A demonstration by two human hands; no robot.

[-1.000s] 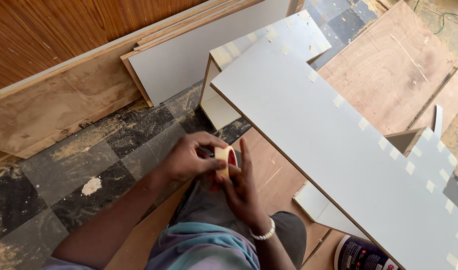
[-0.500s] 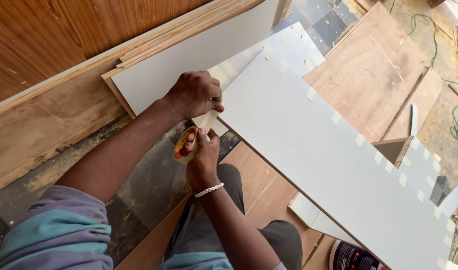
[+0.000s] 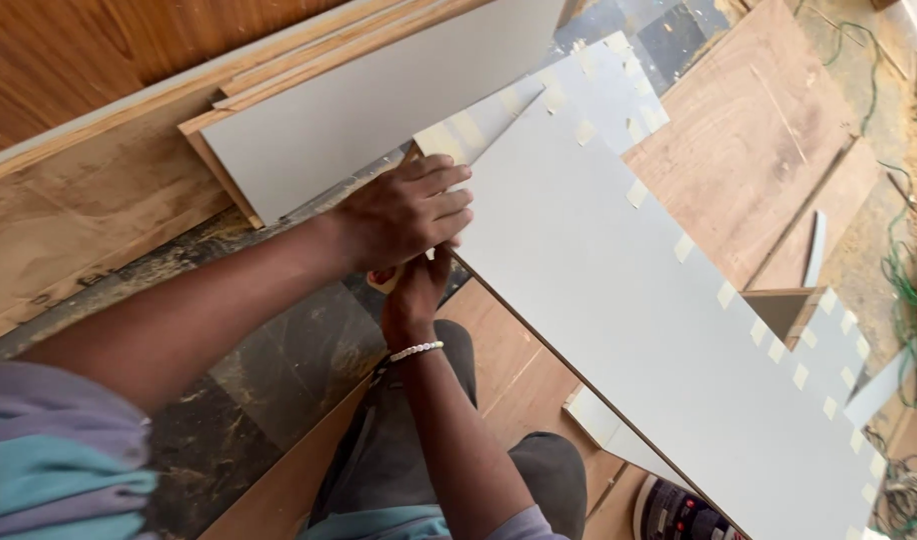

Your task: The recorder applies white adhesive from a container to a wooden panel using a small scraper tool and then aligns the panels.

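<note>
A long white panel (image 3: pixel 629 300) lies slanted across my lap, with small pieces of tan tape along its edges. My left hand (image 3: pixel 404 215) rests on the panel's near corner, its fingers curled over the edge and pressing a strip of tape there. Just below it, my right hand (image 3: pixel 416 297), with a white bead bracelet at the wrist, grips a roll of masking tape (image 3: pixel 383 281). Only a small tan and red part of the roll shows; the left hand hides the rest.
A second white panel (image 3: pixel 379 100) leans on wooden boards by the wall. Plywood sheets (image 3: pixel 769 130) lie at the right, with green cable (image 3: pixel 894 270) past them. A dark power tool (image 3: pixel 679 510) sits at the bottom. Dusty dark tiles (image 3: pixel 279 350) show on the left.
Both hands rose from my lap to the panel's corner. The left hand pulled tape off the roll and now lies flat over the corner, covering the roll.
</note>
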